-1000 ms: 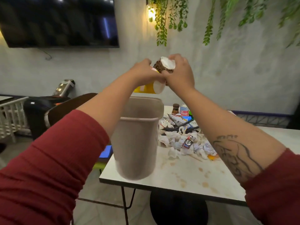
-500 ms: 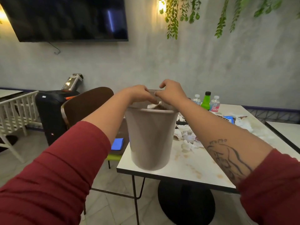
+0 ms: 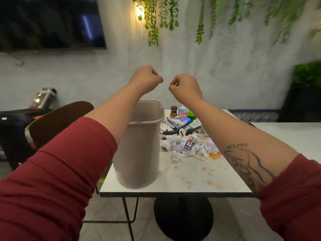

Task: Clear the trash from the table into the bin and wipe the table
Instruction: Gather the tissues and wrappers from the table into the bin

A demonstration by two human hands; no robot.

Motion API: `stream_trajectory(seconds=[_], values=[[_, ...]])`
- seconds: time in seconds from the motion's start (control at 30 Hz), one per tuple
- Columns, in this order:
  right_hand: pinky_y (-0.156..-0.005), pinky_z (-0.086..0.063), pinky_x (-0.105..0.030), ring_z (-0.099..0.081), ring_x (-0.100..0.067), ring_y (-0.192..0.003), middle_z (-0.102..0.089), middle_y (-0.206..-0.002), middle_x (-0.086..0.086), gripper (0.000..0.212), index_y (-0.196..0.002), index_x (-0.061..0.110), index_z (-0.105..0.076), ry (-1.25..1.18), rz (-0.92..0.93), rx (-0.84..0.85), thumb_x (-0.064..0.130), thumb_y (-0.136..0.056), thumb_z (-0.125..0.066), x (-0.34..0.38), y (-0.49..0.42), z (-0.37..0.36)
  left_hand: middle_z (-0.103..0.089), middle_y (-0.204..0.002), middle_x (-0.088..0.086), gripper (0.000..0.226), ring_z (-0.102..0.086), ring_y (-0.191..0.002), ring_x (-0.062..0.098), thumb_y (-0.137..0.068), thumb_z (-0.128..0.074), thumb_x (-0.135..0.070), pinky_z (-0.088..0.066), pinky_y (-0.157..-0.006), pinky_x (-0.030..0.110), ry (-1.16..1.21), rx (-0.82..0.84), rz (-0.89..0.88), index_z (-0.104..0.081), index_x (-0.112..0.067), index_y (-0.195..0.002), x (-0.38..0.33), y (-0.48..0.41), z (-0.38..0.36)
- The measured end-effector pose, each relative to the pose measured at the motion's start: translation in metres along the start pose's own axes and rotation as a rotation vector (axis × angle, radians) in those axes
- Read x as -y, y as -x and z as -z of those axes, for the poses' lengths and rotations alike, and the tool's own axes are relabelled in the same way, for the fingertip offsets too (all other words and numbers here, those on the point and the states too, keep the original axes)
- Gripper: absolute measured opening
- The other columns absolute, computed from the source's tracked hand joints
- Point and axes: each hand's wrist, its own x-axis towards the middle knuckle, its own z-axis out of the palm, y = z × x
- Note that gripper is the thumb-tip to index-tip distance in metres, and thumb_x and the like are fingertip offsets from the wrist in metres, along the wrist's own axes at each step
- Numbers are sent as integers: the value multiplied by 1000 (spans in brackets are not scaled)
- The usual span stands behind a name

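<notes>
While both arms stretch forward in red sleeves (image 3: 57, 171), the left grip (image 3: 146, 79) and the right grip (image 3: 185, 87) hang raised above the bin (image 3: 139, 145), close together but not touching. The left grip's fingers are curled into a fist, with nothing visible in it. The right grip's fingers are curled too, thumb tip against forefinger, and nothing can be made out between them. A dark tattoo (image 3: 246, 166) runs along the right forearm.

The bin is a plain beige tub standing upright on the desk (image 3: 199, 188), near its front left corner; its inside cannot be seen from here. Just beside it, to the right and further back, lies the trash (image 3: 187, 145): a heap of crumpled white tissues with small printed wrappers mixed in, and an orange scrap (image 3: 214, 156) at its near right edge. Black sticks (image 3: 184, 126) lie across the far part of the heap. Behind the heap, near the desk's far edge, stand a small brown jar (image 3: 173, 111), a clear bottle with a red label (image 3: 182, 112) and a green bottle (image 3: 191, 114). Brownish stains (image 3: 210, 182) dot the white top between the heap and the front edge.

A brown chair (image 3: 57, 122) stands left of the desk, a dark screen (image 3: 48, 23) hangs on the grey wall, and green vines (image 3: 152, 23) trail down beside a lit lamp (image 3: 139, 11).
</notes>
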Motion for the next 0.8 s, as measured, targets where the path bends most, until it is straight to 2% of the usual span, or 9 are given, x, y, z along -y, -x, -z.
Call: stream_trajectory(seconds=[0.13,0.3,0.43,0.53,0.63,0.8], values=[[-73,-45,-28,-61,-23,-90,-67,-97,-6,15,-91,13,-67,65,-57,-45,17,-83,-56,-36,-2,25,-67,-90,13,21,-64,-90,24,-86,-61,-22,-50,-82,34,43,11,-80,-68,-6,-97,-35,-9,-37],[-74,-51,-33,-63,-27,-84,-67,-93,-8,13,-88,13,-67,91,-134,-50,16,-83,-56,-94,-2,46,-69,-103,9,19,-62,-99,24,-86,-59,-21,-47,-80,30,34,55,-132,-68,-11,-99,-64,-16,-94],[-75,-46,-31,-60,-25,-89,-67,-95,-9,13,-89,11,-68,135,-176,-26,15,-84,-57,-141,0,51,-67,-107,8,19,-61,-102,24,-87,-59,-21,-46,-82,29,40,119,-109,-67,-12,-101,-66,-17,-145],[-75,-50,-34,-62,-25,-87,-68,-92,-8,13,-88,12,-68,150,-226,-3,16,-83,-56,-179,4,50,-67,-103,8,16,-62,-96,24,-87,-58,-20,-47,-80,30,35,209,-58,-65,-12,-98,-57,-15,-190],[-75,-53,-36,-63,-26,-85,-68,-91,-8,12,-87,11,-67,148,-268,52,15,-84,-57,-215,8,43,-68,-102,9,17,-62,-97,25,-87,-58,-21,-47,-80,31,0,250,-14,-67,-11,-97,-43,-15,-228],[-73,-49,-33,-60,-23,-86,-66,-98,-7,11,-90,14,-66,128,-304,178,13,-82,-59,-260,14,22,-68,-99,6,18,-62,-93,25,-86,-57,-21,-50,-79,33,-57,273,65,-68,-12,-98,-18,-17,-275]])
